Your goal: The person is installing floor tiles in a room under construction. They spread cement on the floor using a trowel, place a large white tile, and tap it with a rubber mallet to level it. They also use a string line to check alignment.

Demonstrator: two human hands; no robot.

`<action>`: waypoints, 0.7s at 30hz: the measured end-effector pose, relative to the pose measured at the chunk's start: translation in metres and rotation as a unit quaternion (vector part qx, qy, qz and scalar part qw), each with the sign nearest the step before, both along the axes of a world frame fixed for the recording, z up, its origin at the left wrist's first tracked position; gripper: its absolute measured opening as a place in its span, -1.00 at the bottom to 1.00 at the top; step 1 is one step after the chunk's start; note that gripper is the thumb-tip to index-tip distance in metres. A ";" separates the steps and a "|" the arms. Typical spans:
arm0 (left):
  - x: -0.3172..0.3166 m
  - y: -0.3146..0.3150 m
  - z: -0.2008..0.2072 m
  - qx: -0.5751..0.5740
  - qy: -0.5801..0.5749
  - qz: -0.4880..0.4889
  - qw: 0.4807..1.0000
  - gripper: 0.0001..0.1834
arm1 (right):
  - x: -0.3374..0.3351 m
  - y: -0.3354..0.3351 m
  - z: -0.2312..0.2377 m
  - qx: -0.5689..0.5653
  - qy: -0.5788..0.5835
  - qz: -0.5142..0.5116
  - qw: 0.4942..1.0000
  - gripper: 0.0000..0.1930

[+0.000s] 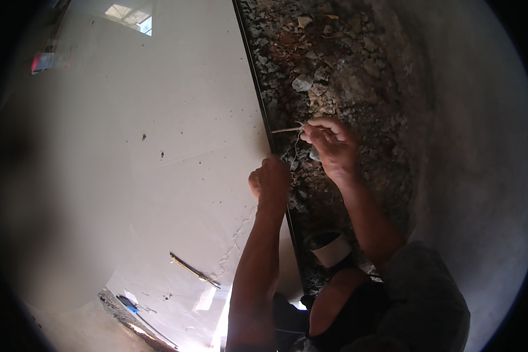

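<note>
Pinched in the fingertips of my right hand (332,146) is a thin brownish stick (286,129), pointing left to the dark edge of the floor slab. A pale string (296,151) is tangled at the stick's right end and hangs toward my left hand (271,180). That hand is closed at the slab edge; the string seems to pass through it, though its fingers hide the grip. More string lies wavy on the pale floor (182,182) and leads to a second stick, yellowish (193,271), lying near my left forearm.
A strip of rubble and soil (340,76) runs between the slab's dark edge and a plain wall (469,146). A pale cylindrical container (331,249) stands in the rubble near my knee. A blue-handled object (128,304) lies at the lower left, and a red item (43,61) at the far left.
</note>
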State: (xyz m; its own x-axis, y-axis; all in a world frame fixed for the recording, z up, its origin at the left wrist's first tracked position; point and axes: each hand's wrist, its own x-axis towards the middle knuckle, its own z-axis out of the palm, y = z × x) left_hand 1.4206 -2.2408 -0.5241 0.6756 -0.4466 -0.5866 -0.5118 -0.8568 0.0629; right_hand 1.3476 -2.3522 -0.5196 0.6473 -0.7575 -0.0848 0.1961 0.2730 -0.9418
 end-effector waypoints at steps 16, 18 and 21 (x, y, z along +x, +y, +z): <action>-0.024 0.010 -0.019 -0.103 0.013 0.040 0.994 -0.87 | 0.031 0.028 -0.051 -0.064 0.195 -0.020 0.979 -0.90; -0.023 0.010 -0.018 -0.095 0.029 0.034 0.994 -0.87 | 0.035 0.031 -0.052 -0.023 0.198 -0.011 0.980 -0.90; -0.022 0.010 -0.015 -0.078 0.052 0.035 0.995 -0.86 | 0.038 0.034 -0.054 -0.029 0.250 0.007 0.968 -0.87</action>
